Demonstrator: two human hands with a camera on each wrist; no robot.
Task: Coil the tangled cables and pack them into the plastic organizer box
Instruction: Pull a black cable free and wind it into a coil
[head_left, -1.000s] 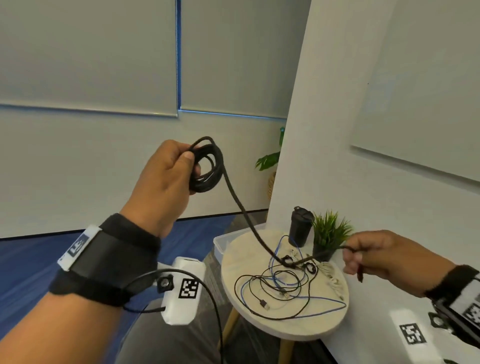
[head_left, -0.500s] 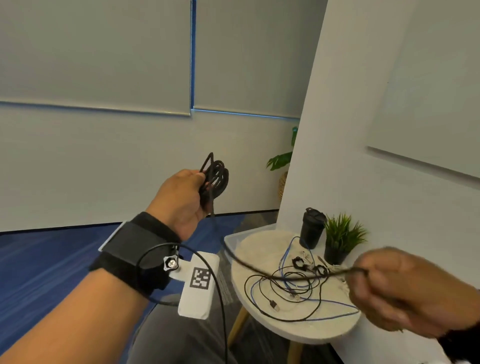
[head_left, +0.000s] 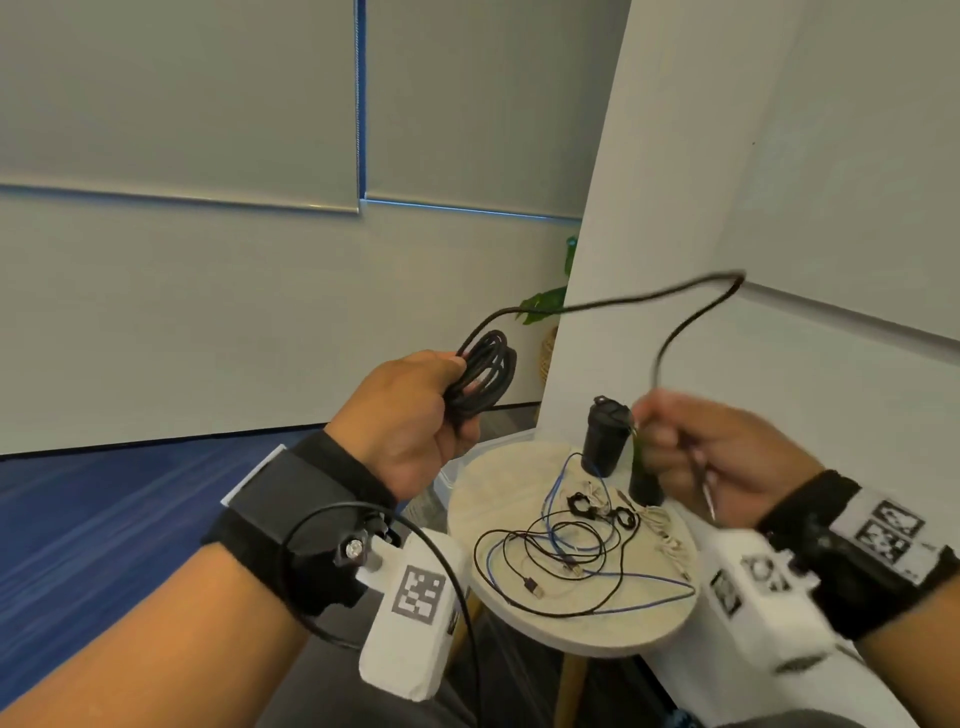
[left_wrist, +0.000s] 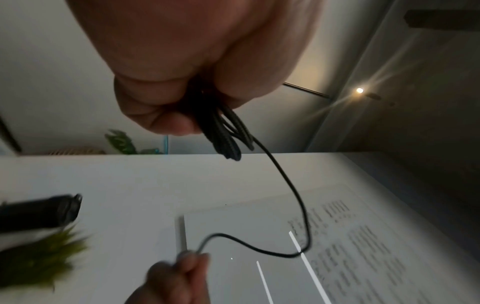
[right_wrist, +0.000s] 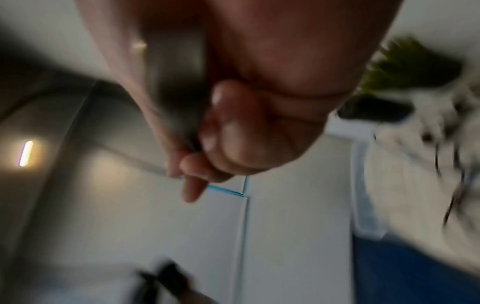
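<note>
My left hand grips a coil of thick black cable in the air, left of the round table; in the left wrist view the black cable sticks out between my fingers. The cable's free length arcs up and right, then drops to my right hand, which pinches it near its end. The right wrist view is blurred; my right hand's fingers are curled there. A tangle of thin black and blue cables lies on the round table. A clear plastic box shows behind the table's left edge.
A black cup and a small potted plant, partly hidden by my right hand, stand at the back of the table. A white wall runs close on the right. Blue carpet lies to the left.
My right hand has risen and swung the free cable from a low line over the table up into a high loop. My left hand has lowered slightly with the coil.
</note>
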